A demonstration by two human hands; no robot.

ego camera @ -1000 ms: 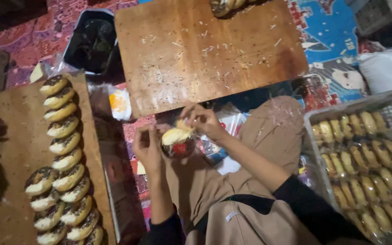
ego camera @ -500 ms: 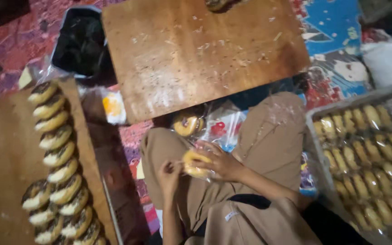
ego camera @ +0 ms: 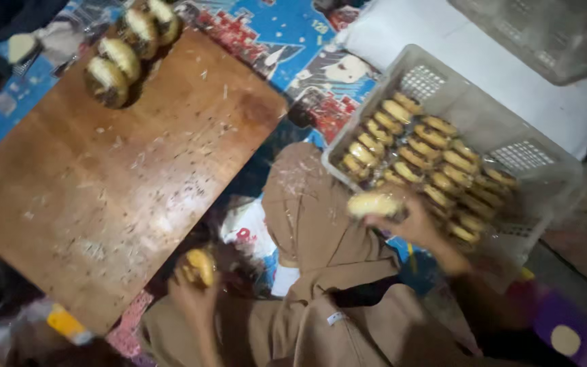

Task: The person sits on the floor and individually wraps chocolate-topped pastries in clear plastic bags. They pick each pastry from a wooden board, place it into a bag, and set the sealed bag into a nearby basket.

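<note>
Gripping a doughnut (ego camera: 200,266) low beside the bench (ego camera: 103,177), the left hand (ego camera: 195,299) is closed on it. The right hand (ego camera: 412,224) has swung out, clamped on a wrapped bun (ego camera: 374,203), now at the crate (ego camera: 545,170) of packed buns (ego camera: 429,156).

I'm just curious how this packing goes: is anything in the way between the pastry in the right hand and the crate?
Nothing visible. The right hand holds a wrapped pastry right at the near rim of the crate, beside the rows already inside. The left hand holds another pastry by the board.
</note>
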